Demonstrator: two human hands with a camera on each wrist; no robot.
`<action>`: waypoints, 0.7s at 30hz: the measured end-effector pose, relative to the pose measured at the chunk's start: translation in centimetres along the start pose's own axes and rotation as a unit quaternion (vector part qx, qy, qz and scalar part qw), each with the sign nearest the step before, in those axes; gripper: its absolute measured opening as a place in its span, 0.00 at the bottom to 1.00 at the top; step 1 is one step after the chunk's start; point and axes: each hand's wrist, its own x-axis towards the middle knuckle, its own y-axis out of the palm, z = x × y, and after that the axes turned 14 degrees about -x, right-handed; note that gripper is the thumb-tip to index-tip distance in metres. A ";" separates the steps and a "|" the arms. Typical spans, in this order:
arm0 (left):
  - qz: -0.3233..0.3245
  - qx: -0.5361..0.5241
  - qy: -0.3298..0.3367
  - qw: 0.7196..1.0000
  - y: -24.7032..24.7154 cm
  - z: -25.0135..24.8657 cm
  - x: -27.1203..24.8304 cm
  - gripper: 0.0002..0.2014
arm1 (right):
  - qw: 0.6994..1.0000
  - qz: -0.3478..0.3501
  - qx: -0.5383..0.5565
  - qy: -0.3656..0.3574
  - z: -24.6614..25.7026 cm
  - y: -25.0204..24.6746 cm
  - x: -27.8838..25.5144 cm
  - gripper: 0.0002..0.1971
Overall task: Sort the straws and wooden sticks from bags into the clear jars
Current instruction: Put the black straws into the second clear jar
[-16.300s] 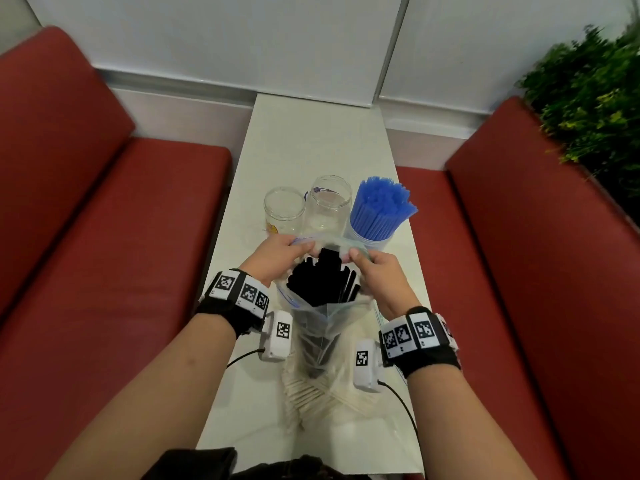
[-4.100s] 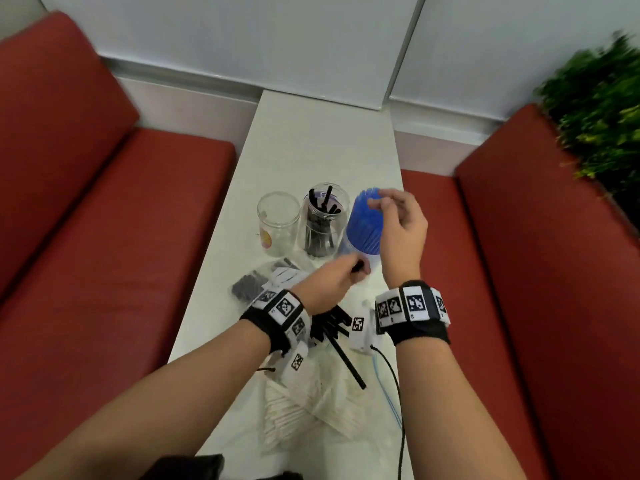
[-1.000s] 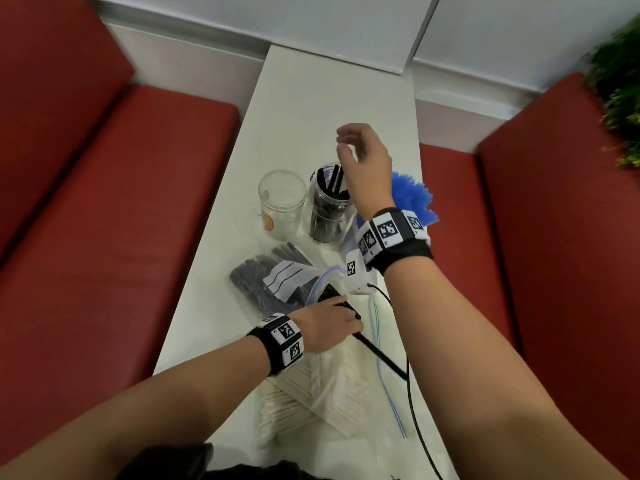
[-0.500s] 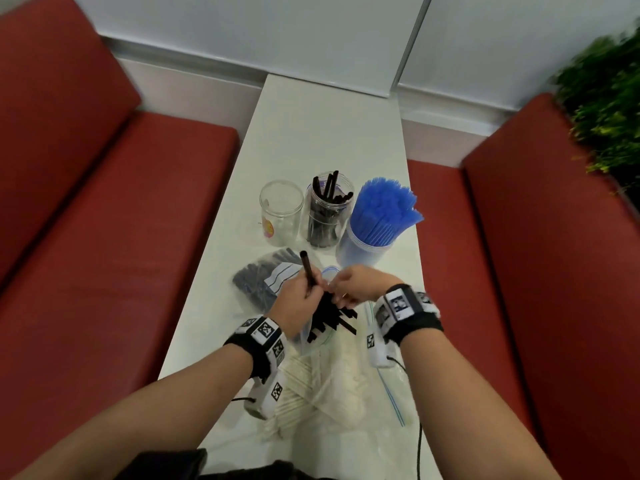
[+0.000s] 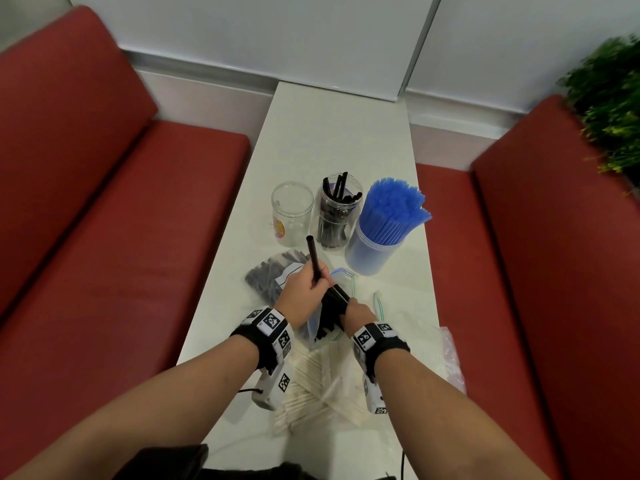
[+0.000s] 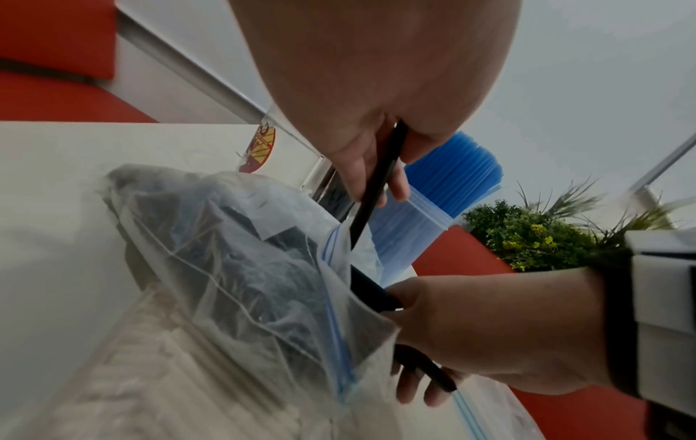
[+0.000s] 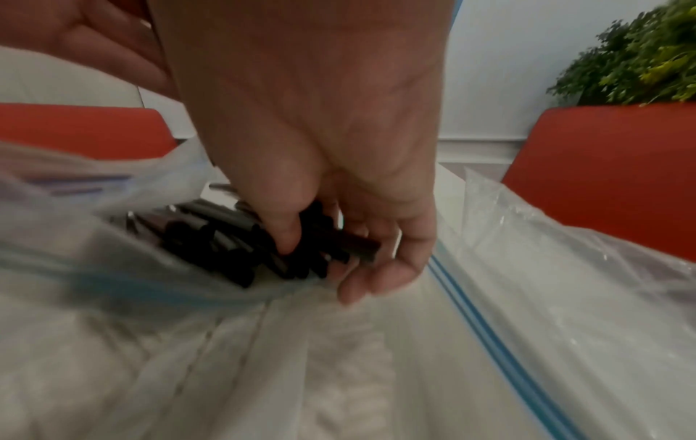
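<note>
Both hands grip: left hand (image 5: 304,292) pinches one black straw (image 5: 313,259) upright; right hand (image 5: 356,315) curls around black straws (image 7: 241,241) inside the bag (image 6: 241,268).

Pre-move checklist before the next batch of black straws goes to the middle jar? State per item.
1. Left hand grips a single black straw: ok, its end sticks up clear of the hand.
2. Right hand has a bunch of black straws at the mouth of the zip bag: ok, fingers curl round them.
3. Middle jar upright with room: ok, partly filled with black straws.
4. Path to the jar: ok, nothing tall in front; blue straws stand close on its right.
5. Left jar free for wooden sticks: ok, looks empty.
6. How many straws remain in the bag: cannot tell.
</note>
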 end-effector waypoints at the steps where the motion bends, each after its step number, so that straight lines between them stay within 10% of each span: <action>1: -0.001 0.004 0.003 1.000 0.1 0.0 0.1 0.14 | 1.000 0.004 -0.004 -0.011 -0.2 -0.3 0.0 0.16; 14: 0.236 0.209 0.030 0.949 3.2 -1.4 1.3 0.30 | 0.990 -0.054 -0.127 0.001 -1.8 -11.2 -6.6 0.16; 21: 0.206 0.282 0.142 0.926 5.1 -1.9 1.8 0.08 | 0.987 -0.084 -0.138 0.001 -1.8 -15.0 -8.4 0.17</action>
